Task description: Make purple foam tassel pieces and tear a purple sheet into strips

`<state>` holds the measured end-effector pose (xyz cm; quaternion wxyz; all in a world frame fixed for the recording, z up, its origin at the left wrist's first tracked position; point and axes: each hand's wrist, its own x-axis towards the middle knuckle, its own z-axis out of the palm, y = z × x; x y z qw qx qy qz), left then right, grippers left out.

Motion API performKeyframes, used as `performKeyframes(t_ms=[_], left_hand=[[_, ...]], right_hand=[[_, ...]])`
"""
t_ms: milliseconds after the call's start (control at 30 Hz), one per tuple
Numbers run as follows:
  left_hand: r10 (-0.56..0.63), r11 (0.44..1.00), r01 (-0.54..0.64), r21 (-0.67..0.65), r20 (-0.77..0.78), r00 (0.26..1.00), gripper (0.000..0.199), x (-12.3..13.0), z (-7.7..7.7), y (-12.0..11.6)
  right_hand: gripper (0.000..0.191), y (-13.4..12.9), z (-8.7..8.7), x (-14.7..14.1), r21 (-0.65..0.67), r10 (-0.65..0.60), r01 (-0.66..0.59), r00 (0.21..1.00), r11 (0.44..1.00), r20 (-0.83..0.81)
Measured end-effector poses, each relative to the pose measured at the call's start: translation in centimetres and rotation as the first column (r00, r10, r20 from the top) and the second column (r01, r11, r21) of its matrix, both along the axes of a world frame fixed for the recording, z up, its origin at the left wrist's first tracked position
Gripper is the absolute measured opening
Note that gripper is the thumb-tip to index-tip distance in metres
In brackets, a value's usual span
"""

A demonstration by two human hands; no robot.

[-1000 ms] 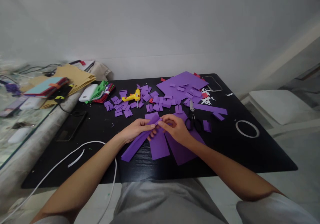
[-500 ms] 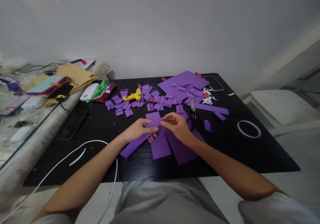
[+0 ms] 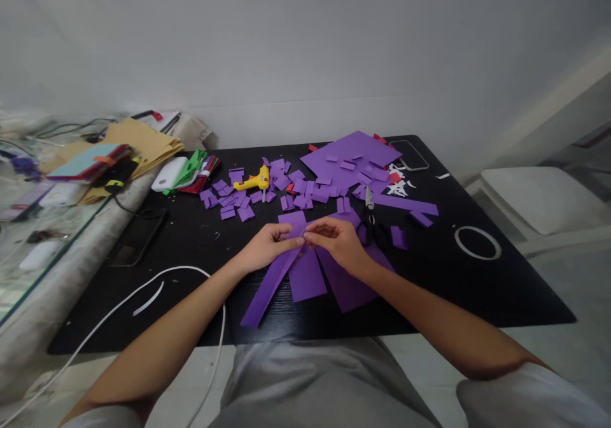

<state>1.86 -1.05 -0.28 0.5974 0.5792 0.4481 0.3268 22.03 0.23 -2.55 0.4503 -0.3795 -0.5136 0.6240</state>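
My left hand point(image 3: 270, 246) pinches a long purple paper strip point(image 3: 270, 290) near its upper end; the strip slants down toward the table's front edge. Fingertips of my right hand point(image 3: 337, 242) close on the same end, touching my left fingertips. Under the hands lie a purple paper rectangle point(image 3: 307, 278) and a larger purple sheet point(image 3: 347, 288). Black-handled scissors point(image 3: 380, 235) rest just right of my right hand. Beyond the hands, small folded purple pieces point(image 3: 245, 213) are scattered around a yellow glue gun point(image 3: 258, 181).
A big purple sheet point(image 3: 344, 160) lies at the back, near white scraps point(image 3: 400, 188). A white ring point(image 3: 477, 243) is at right. At left are a dark phone point(image 3: 138, 240), a white cable point(image 3: 143, 288) and stacked coloured papers point(image 3: 191, 172). A white chair point(image 3: 529, 195) stands beyond.
The strip's lower end has swung toward the front edge and right, and it hangs steeper. My fingertips have come closer together at its upper end.
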Motion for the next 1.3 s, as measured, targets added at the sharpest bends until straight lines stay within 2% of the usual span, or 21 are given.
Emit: performKeyframes(t_ms=[100,267,467,667,1000,1300], left_hand=[[-0.049,0.999,0.049,-0.021,-0.002,0.999,0.034,-0.04,0.04,0.01],[-0.065,0.996,0.066,-0.053,0.015,0.998,0.036,-0.21,-0.05,0.08],[-0.047,0.999,0.047,-0.008,-0.003,0.999,0.035,-0.42,-0.5,0.16],[-0.054,0.998,0.055,-0.018,0.068,0.996,0.034,-0.43,-0.33,0.09],[-0.066,0.998,0.065,0.008,0.086,0.994,0.03,-0.68,-0.61,0.09],[-0.082,0.996,0.08,0.026,0.097,0.992,0.031,-0.71,0.09,0.16]], right_hand=[[0.027,-0.05,0.04,-0.02,0.011,0.0,0.0,1.0,1.0,0.001],[0.028,-0.08,0.0,-0.07,0.012,-0.005,0.005,1.0,1.0,0.008],[0.029,-0.2,0.03,-0.04,0.028,0.018,-0.018,1.0,0.999,0.008],[0.03,-0.24,0.19,-0.02,0.052,0.034,-0.034,0.999,0.998,-0.01],[0.02,-0.56,0.17,0.05,0.146,0.013,-0.02,0.999,0.989,0.05],[0.023,-0.61,0.01,0.2,0.176,0.044,-0.049,0.999,0.983,0.033]])
